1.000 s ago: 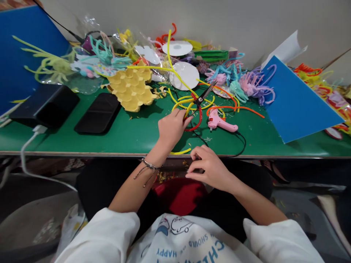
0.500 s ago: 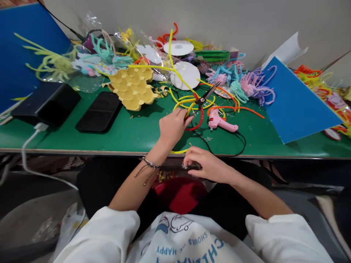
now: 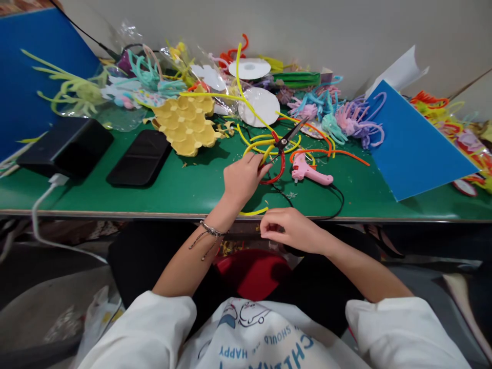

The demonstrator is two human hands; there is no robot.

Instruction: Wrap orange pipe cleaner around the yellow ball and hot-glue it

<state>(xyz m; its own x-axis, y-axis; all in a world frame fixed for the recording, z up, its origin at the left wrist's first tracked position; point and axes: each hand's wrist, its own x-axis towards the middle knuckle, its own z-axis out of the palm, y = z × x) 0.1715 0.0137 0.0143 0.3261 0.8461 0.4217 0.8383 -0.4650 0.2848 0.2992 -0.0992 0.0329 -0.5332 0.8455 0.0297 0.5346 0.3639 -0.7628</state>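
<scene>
My left hand [image 3: 243,179] rests on the green table [image 3: 184,189], fingers curled around a yellow pipe cleaner [image 3: 265,154] beside the red-handled scissors [image 3: 282,146]. My right hand [image 3: 292,230] hovers at the table's front edge, fingers pinched together on something small I cannot make out. A short yellow pipe cleaner piece [image 3: 252,211] lies on the edge between the hands. A pink glue gun [image 3: 307,171] lies just right of the scissors, its black cord looping toward the edge.
A yellow egg-carton piece [image 3: 188,123], a black phone [image 3: 140,158] and a black box [image 3: 65,148] sit to the left. Blue sheets [image 3: 415,148] lean at both sides. White discs [image 3: 261,105] and piles of coloured pipe-cleaner shapes [image 3: 346,115] crowd the back.
My right hand drew back left and curled tighter into a pinch at the table edge. My left hand stayed put on the yellow pipe cleaner by the scissors.
</scene>
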